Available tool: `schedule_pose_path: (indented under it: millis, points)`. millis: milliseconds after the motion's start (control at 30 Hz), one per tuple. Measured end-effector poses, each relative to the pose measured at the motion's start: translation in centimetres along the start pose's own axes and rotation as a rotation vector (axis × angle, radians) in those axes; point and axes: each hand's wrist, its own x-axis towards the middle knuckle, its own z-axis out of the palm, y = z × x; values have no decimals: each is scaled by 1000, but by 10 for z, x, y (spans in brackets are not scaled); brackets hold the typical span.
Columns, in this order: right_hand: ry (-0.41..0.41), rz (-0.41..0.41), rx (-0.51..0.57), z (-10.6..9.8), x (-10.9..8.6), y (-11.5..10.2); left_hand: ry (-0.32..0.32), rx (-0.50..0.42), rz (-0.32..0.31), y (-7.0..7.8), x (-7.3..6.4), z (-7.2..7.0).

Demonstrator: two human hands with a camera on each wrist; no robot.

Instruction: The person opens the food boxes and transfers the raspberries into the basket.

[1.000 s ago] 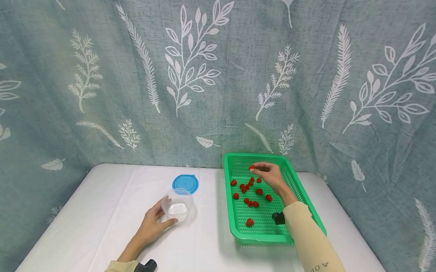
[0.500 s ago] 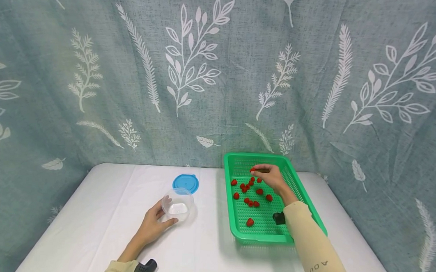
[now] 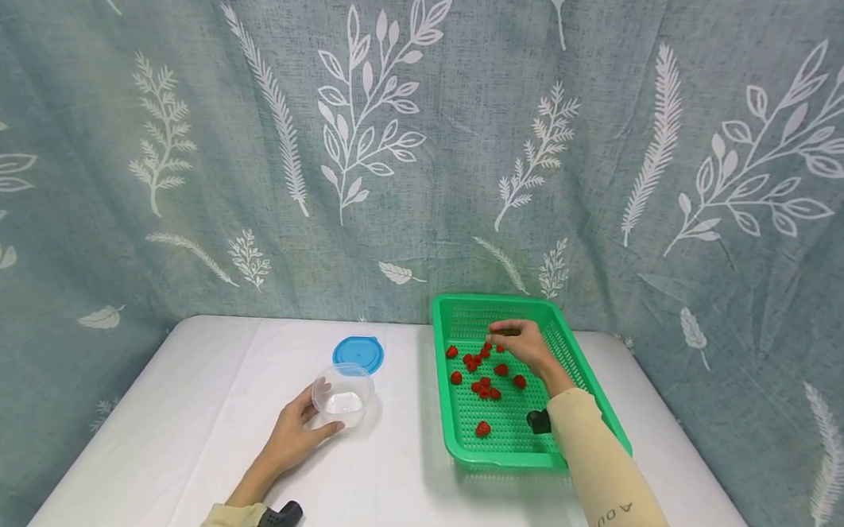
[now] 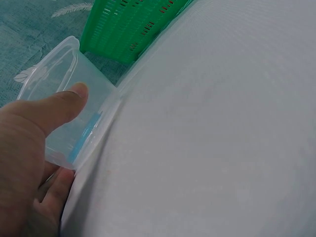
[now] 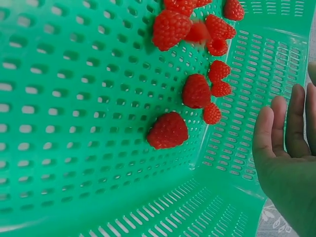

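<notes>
My left hand (image 3: 294,438) holds a clear plastic container (image 3: 344,395) upright on the white table, thumb on its near side and fingers round its far side. In the left wrist view the thumb (image 4: 69,103) presses against the container's wall. Over the far end of a green perforated basket (image 3: 505,461) my right hand (image 3: 523,344) hovers with nothing in its fingers. Several red raspberries (image 5: 168,131) lie scattered on the basket's floor. One blurred raspberry (image 5: 198,32) shows among them in the right wrist view.
A round blue lid (image 3: 358,352) lies on the table just behind the container. White cloth (image 3: 396,485) covers the table. A grey-green curtain (image 3: 277,152) with white leaf prints hangs right behind it.
The right fingers have let go of the raspberry they pinched, and one more berry shows in the middle cluster in the basket. The left hand and container have stayed put.
</notes>
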Motion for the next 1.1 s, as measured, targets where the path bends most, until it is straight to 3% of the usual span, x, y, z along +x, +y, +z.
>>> schedule_pose_path:
  millis: [133, 300, 433, 633, 767, 900, 1000, 1100]
  points:
    - [-30, 26, -20, -1, -1, -2, -2, 5, -6, 1, 1, 1]
    - [-162, 32, -139, -4, -9, -13, -4, 14, -12, 2, 4, 3]
    - [-215, -23, -346, -7, -12, -23, -3, 26, -2, 3, 6, 4]
    - [-130, -170, -741, -4, -19, -38, -64, 93, -88, 7, 5, -4]
    - [-66, -181, -931, -4, -29, -46, -191, 210, -100, 16, 1, -24]
    - [-9, -208, -1053, -5, -32, -48, -292, 298, -7, 25, 5, -58]
    - [33, -225, -1126, -5, -29, -46, -266, 367, 60, 31, 13, -83]
    - [52, -214, -1158, -6, -26, -43, -173, 500, 100, 39, 26, -105]
